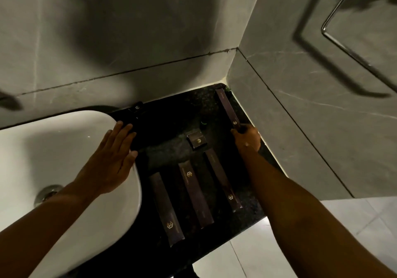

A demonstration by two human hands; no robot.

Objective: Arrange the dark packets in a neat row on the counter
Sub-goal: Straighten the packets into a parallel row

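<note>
Three long dark packets lie side by side on the black counter: a left one, a middle one and a right one. A small square dark packet sits behind them. A fourth long dark packet lies near the corner wall, and my right hand is shut on its near end. My left hand rests flat with fingers spread on the basin rim, its fingertips touching a dark object on the counter that is hard to make out.
A white basin with a metal drain fills the left. A small dark bottle stands at the back wall, and a small green-capped item sits mid-counter. Grey tiled walls close the back and right; a metal towel ring hangs on the right wall.
</note>
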